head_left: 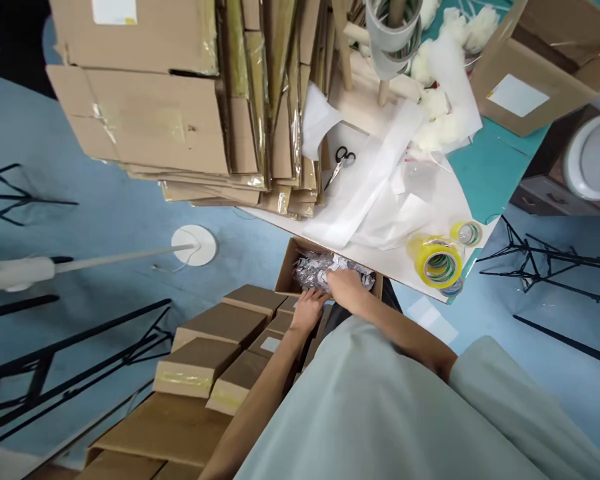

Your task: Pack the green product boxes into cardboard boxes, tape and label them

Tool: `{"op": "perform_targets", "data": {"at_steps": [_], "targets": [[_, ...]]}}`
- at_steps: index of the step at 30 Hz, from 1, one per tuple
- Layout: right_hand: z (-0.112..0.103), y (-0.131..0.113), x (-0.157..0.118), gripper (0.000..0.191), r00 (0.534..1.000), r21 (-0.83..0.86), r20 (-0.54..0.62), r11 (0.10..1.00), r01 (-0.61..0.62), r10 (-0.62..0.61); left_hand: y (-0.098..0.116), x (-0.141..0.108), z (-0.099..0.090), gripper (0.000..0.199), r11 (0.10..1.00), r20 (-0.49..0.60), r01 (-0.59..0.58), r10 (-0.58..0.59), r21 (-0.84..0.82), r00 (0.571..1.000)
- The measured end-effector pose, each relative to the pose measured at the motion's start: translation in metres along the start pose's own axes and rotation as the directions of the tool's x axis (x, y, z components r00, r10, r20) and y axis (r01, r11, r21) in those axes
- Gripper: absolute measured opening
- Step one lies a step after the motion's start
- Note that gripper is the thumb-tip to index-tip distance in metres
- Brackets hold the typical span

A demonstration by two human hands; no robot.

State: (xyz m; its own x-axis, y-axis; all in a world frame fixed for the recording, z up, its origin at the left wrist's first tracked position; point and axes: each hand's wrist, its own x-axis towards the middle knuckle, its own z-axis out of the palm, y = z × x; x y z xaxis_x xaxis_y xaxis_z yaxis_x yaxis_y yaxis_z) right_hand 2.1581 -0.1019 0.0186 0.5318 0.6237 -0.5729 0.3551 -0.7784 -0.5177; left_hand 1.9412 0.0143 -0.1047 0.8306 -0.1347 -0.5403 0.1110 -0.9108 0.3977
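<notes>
Below the table's front edge is an open cardboard box [289,263], filled with clear plastic bags [310,267] that carry white printed labels. My left hand [310,310] lies over the box's near edge, its fingers curled onto the rim and reaching the bags. Just right of it, my right hand [346,288] is inside the box opening with fingers bent down on the bags. Its fingertips are partly hidden, and it appears to grip one bag. What the bags contain is too small to tell.
Closed cardboard boxes [223,323] are stacked at lower left. Flattened cartons [155,123] pile up on the table's left. Scissors [339,163], white foam sheets [367,187], yellow tape rolls [423,257] and another open box [510,83] are on the table. A white stand [193,245] is on the floor.
</notes>
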Motion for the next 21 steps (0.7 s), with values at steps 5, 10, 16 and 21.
{"op": "perform_targets", "data": {"at_steps": [5, 10, 16, 21], "targets": [[-0.111, 0.045, 0.075, 0.104, 0.937, -0.147, -0.273, 0.953, -0.263, 0.217, 0.002, 0.002, -0.007, 0.045, 1.000, 0.016, 0.014, -0.014, 0.013, 1.000], [-0.136, 0.090, 0.123, 0.052, 0.872, -0.063, -0.232, 0.888, -0.455, 0.431, 0.000, 0.005, -0.009, 0.048, 0.998, 0.020, 0.049, -0.049, 0.043, 0.999], [-0.093, 0.088, 0.053, 0.028, 0.801, 0.030, -0.358, 0.863, -0.504, 0.480, -0.005, 0.008, -0.011, 0.049, 0.998, 0.003, 0.057, -0.057, 0.031, 0.998], [-0.084, 0.095, 0.037, 0.031, 0.813, 0.039, -0.238, 0.841, -0.539, 0.532, -0.011, 0.013, -0.010, 0.048, 0.996, -0.012, 0.053, -0.052, 0.066, 0.999]]}}
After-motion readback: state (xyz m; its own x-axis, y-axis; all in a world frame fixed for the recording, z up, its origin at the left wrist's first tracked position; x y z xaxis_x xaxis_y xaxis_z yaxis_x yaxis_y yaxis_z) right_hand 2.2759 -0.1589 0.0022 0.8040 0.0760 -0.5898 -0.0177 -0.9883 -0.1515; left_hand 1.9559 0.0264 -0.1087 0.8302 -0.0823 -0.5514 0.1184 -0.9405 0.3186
